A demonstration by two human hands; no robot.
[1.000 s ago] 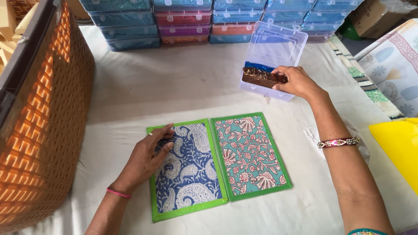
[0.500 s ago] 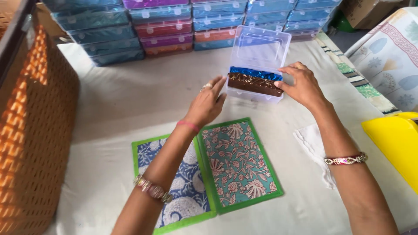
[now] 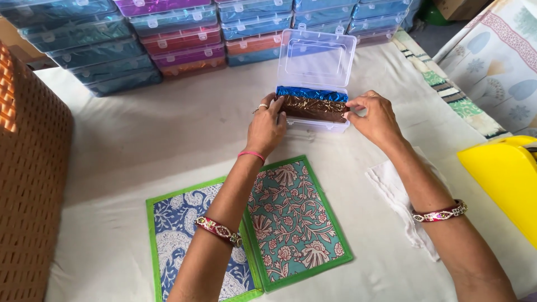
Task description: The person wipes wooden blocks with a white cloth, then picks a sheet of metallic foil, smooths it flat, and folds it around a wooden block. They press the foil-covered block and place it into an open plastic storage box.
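open clear plastic box, centre, brown and blue foil packets inside | stacked tinted boxes behind

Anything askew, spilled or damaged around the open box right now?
Nothing stands out. Both hands, left hand and right hand, hold the brown foil packet in the clear box; the white cloth is merely rumpled.

both hands forward, fingers pinched

Both forearms are bare, the left hand with a finger ring, thin pink thread and red patterned bangle, the right hand with a matching red bangle
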